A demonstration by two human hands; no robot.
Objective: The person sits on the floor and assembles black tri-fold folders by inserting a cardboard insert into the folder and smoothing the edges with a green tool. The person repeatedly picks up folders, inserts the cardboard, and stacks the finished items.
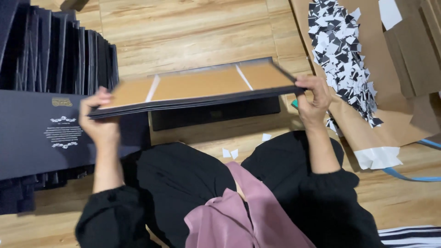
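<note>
I hold a flat, unfolded box blank (197, 85) level above my lap; its upper face is brown board split by pale strips and its edges are dark. My left hand (97, 120) grips its left end and my right hand (313, 98) grips its right end. Under it a dark box piece (216, 112) lies on the wooden floor. To my left a stack of dark navy flat boxes (39, 133) with pale printing lies flat.
More dark blanks (59, 50) stand on edge at the upper left. At the right, brown cardboard sheets (404, 59) carry a heap of small black-and-white paper scraps (342, 50). A blue strap (409, 177) lies at the right. Small white scraps (229, 153) dot the floor near my knees.
</note>
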